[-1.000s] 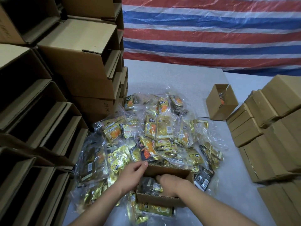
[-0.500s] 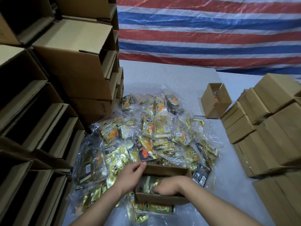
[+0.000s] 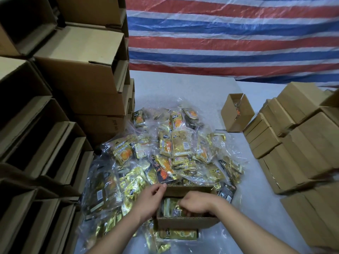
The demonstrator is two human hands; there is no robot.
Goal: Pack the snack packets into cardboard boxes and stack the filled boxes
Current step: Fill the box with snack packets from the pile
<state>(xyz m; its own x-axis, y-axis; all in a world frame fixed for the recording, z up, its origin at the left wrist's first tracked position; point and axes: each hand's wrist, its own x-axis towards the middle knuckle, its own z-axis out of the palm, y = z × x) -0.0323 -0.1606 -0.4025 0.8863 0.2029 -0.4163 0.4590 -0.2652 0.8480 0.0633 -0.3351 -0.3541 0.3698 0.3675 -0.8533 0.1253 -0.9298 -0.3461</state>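
Box [image 3: 185,219] sits open at the near edge of the table [image 3: 183,85], half on top of the packets pile [image 3: 165,158]. One gold packet [image 3: 171,205] is inside it now, lying flat and low.

Change over the last second: your right hand [image 3: 197,202] went from resting over the box's middle to reaching deeper and left, knuckles down, fingers curled on that packet. Reads as tucking or pressing it in; whether you're pinching it or only pushing, I can't tell for sure, but the fingers are bent round its edge. Your left hand [image 3: 151,198] hasn't moved: it's against the box's left wall, thumb and fingers pinching the far-left corner, steadying it.

Meaning for the task: you're still on the fill step for this box. It looks far from full, since much of the far inner wall still shows above the packet. More packets needed before closing.

Around it: loose packets spread away from you and to the left, one long gold one [image 3: 178,234] just under the box's near wall. Another small open box [image 3: 236,114] stands well apart at right rear. Closed boxes [image 3: 293,143] are stacked along the right edge, so that's likely where this one goes. Empty open cartons [image 3: 78,74] are stacked on the left.

Watch the box's footing: it's on slippery bags, so keep that left hand on.
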